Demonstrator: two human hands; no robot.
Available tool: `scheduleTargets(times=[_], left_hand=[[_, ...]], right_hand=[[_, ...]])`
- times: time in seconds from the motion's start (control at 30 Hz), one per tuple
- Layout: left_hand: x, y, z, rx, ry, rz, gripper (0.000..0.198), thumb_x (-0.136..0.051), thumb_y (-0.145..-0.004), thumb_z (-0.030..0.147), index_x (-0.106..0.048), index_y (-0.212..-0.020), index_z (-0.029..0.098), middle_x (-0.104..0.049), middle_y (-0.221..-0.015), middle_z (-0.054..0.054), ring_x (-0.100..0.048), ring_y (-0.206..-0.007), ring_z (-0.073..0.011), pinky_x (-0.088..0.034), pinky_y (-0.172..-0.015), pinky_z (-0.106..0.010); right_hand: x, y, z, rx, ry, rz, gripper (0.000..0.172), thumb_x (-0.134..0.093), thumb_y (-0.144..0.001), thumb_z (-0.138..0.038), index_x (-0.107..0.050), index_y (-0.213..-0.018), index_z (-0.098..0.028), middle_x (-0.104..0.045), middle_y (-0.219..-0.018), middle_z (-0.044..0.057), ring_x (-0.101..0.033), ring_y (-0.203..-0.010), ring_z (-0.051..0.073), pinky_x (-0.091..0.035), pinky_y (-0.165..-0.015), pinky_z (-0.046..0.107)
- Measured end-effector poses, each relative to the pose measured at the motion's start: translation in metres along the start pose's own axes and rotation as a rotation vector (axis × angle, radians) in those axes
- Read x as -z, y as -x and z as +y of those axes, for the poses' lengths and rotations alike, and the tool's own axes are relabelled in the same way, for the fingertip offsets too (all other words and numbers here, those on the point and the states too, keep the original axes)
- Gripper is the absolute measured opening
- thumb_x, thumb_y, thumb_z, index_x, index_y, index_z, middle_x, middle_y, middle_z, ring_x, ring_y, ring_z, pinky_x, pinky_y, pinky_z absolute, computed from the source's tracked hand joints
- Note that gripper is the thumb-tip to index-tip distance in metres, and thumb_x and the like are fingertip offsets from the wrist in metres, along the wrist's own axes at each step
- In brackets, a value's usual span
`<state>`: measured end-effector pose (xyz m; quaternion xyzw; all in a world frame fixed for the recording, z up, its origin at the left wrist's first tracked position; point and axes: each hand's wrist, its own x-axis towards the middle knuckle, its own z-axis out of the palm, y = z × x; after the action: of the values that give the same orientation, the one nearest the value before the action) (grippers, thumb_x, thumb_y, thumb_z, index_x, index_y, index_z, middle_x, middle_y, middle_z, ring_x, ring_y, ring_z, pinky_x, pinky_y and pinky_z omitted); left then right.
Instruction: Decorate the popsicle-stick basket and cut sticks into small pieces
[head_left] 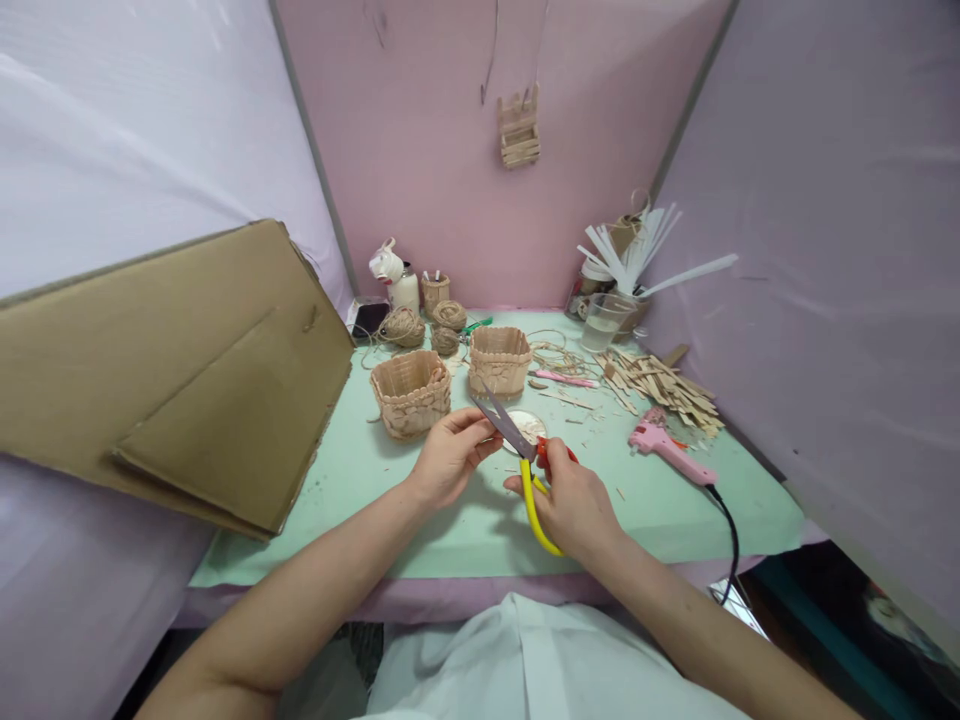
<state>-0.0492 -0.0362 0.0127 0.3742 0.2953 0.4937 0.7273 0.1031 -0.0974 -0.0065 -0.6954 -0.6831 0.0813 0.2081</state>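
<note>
My right hand (581, 500) grips a pair of scissors (514, 430) with yellow and red handles. Their blades are parted and point up and left. Close to the blades, my left hand (455, 452) is closed in a pinch; whatever it holds is too small to make out. Behind the hands stand two small woven baskets of light wooden strips, the left basket (412, 405) and the right basket (501, 372). Partly hidden behind the scissors lies a round white dish (534, 425) on the green table cover.
A pink glue gun (671, 450) with a black cord lies right, near a pile of wooden strips (667, 390). White sticks (626, 255) and a clear cup (602, 322) stand behind. Twine balls (405, 327) sit at back left. Cardboard sheets (202, 380) lean on the left.
</note>
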Motion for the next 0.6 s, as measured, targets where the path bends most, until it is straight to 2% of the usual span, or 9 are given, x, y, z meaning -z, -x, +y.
scheduleTargets(times=[0.37, 0.6], left_hand=[[-0.0023, 0.0023, 0.0017, 0.002, 0.016, -0.006, 0.011, -0.072, -0.064, 0.021, -0.068, -0.072, 0.014, -0.067, -0.075, -0.001, -0.059, -0.071, -0.0090, -0.048, -0.071, -0.021], [-0.0019, 0.0027, 0.0022, -0.001, -0.004, -0.027, 0.013, -0.072, -0.064, 0.021, -0.068, -0.073, 0.014, -0.066, -0.073, -0.001, -0.059, -0.069, -0.0088, -0.047, -0.070, -0.022]], right_hand=[[-0.0037, 0.0006, 0.0031, 0.051, 0.066, 0.038, 0.036, -0.047, -0.080, -0.055, -0.040, -0.087, -0.021, -0.059, -0.061, 0.001, -0.058, -0.054, 0.021, -0.022, -0.048, 0.024], [-0.0030, -0.0022, 0.0085, 0.070, -0.033, 0.040, 0.022, -0.048, -0.081, -0.041, -0.041, -0.087, -0.021, -0.059, -0.066, 0.000, -0.054, -0.052, 0.018, -0.027, -0.049, 0.024]])
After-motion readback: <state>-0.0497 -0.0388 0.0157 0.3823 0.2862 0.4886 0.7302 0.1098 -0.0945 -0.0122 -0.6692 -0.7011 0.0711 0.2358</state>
